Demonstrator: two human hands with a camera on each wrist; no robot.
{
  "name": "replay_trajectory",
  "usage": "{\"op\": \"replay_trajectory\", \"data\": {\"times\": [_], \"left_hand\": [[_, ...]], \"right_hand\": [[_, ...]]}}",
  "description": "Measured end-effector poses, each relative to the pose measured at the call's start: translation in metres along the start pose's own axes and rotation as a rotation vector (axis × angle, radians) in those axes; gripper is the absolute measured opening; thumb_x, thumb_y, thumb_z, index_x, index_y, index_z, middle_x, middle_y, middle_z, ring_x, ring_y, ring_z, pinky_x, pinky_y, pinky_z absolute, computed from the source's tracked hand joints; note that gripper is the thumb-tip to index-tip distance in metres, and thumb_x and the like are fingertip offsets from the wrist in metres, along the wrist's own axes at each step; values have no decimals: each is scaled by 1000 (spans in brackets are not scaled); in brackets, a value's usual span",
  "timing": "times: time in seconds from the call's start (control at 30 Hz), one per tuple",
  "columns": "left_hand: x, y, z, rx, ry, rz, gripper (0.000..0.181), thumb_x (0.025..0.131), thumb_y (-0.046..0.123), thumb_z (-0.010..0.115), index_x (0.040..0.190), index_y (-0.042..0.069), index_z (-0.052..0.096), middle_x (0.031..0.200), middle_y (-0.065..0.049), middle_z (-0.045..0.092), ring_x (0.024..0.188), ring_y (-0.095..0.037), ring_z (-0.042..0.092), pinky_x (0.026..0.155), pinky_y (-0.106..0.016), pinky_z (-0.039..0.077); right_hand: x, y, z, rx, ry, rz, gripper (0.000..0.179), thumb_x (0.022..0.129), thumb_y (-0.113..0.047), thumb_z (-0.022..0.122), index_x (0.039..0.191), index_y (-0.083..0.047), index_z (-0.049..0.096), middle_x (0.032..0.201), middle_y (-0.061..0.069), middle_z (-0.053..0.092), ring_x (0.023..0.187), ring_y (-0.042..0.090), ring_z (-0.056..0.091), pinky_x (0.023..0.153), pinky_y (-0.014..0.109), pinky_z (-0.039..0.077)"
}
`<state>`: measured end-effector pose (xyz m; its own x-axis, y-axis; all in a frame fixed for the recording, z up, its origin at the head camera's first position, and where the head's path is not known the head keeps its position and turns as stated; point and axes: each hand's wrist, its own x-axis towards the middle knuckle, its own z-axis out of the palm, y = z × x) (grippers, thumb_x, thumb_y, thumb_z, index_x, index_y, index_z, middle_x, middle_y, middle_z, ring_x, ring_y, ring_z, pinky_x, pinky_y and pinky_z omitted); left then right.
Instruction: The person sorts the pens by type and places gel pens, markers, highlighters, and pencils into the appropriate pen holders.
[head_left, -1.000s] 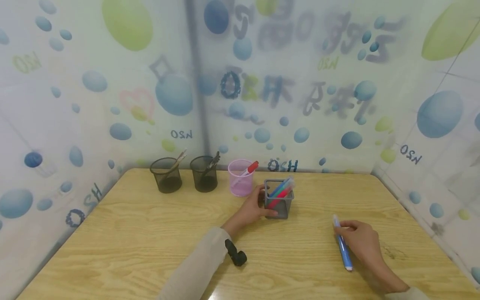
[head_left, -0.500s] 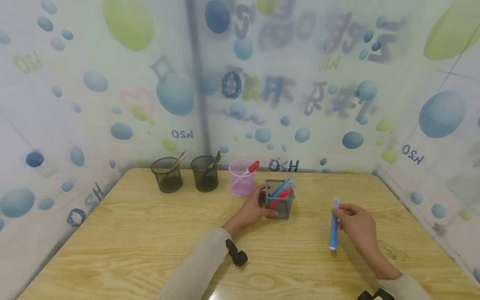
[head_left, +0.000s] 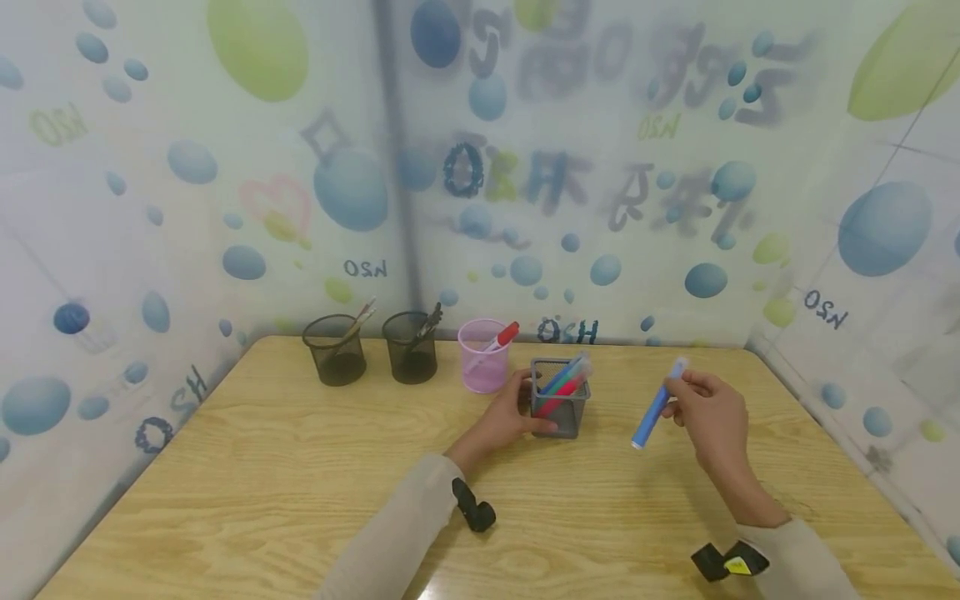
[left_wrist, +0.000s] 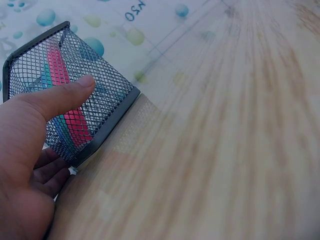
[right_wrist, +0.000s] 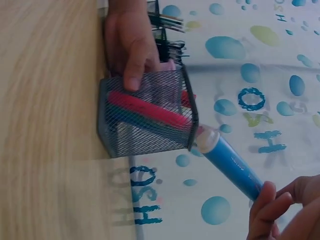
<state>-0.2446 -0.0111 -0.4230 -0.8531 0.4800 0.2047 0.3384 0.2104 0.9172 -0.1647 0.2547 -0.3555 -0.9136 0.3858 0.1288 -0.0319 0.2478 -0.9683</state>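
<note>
A grey square mesh pen holder [head_left: 567, 420] stands on the table with several coloured markers, red, green and blue among them, leaning in it. My left hand [head_left: 504, 417] holds its left side; the thumb lies along the near face in the left wrist view, and the other fingers are partly behind the holder. To the right, above the tabletop, my right hand [head_left: 708, 417] pinches a blue marker [head_left: 651, 414] between thumb and fingers near its upper end. The marker tilts, its lower end pointing down and left, apart from the holder in the head view.
Along the back edge stand two black mesh cups, one with thin brushes or pens [head_left: 337, 367] and one with dark pens [head_left: 410, 367]. Beside them is a pink cup [head_left: 483, 375] holding a red-capped marker [head_left: 507, 333]. A patterned curtain [head_left: 480, 208] hangs behind the wooden table [head_left: 300, 500].
My right hand has lifted the blue marker off the tabletop, moved it away from me and turned it so its lower end swings left. The left hand and pen holder have stayed put.
</note>
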Motion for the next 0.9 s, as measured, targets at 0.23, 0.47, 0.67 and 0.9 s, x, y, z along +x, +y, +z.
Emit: {"op": "replay_trajectory", "data": {"times": [0.23,0.47,0.67,0.9], "left_hand": [[-1,1,0,3,1,2,84,75,8,82,142,0,32,125,-14,52,113,-27,50,102,-44,37],[2,-6,2,6,8,13,81,74,5,82,140,2,34,125,-15,53,112,-27,51,101,-44,37],[13,-33,6,8,17,15,86,74,11,83,143,6,33,126,-10,53,113,-25,51,101,-42,38],[15,-38,5,32,20,5,85,73,18,85,142,10,35,126,-5,53,113,-19,51,101,-37,38]], "right_hand": [[3,-17,16,169,72,-28,30,90,-9,61,113,9,54,68,-3,65,51,10,61,50,19,50],[6,-29,32,367,114,-69,15,88,-3,62,98,6,55,70,5,66,50,12,63,50,20,51],[7,-32,44,386,104,-83,14,89,-4,62,96,5,54,71,4,65,52,12,64,53,22,53],[13,-31,59,333,92,-99,20,90,-7,62,103,5,52,78,5,63,55,9,64,55,21,54]]}}
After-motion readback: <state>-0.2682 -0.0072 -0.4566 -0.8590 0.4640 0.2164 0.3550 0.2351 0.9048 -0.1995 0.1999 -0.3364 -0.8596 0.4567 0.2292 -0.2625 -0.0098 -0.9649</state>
